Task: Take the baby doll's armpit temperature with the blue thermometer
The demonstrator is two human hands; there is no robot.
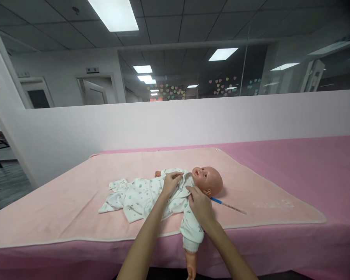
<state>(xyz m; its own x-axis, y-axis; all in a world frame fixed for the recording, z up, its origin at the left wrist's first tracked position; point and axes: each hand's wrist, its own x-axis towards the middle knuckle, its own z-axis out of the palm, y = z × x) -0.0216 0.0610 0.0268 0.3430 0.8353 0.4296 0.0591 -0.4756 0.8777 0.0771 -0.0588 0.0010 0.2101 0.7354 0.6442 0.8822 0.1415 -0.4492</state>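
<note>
Doll [144, 194] on blanket [70, 194], thermometer [228, 205] right, wall [163, 124] behind

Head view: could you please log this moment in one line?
left hand: on clothes; right hand: on clothes; doll: face up; blue-ended stick: beside doll

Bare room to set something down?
Free: peach blanket left of the doll; pink sheet past the blanket's right edge. Crowded: around left hand and right hand on the doll's clothing; blue-ended stick by the head.

I see the bald baby doll [212, 181] lying face-up, its patterned white outfit [140, 196] pinched by my left hand [170, 184] and right hand [202, 205].
</note>
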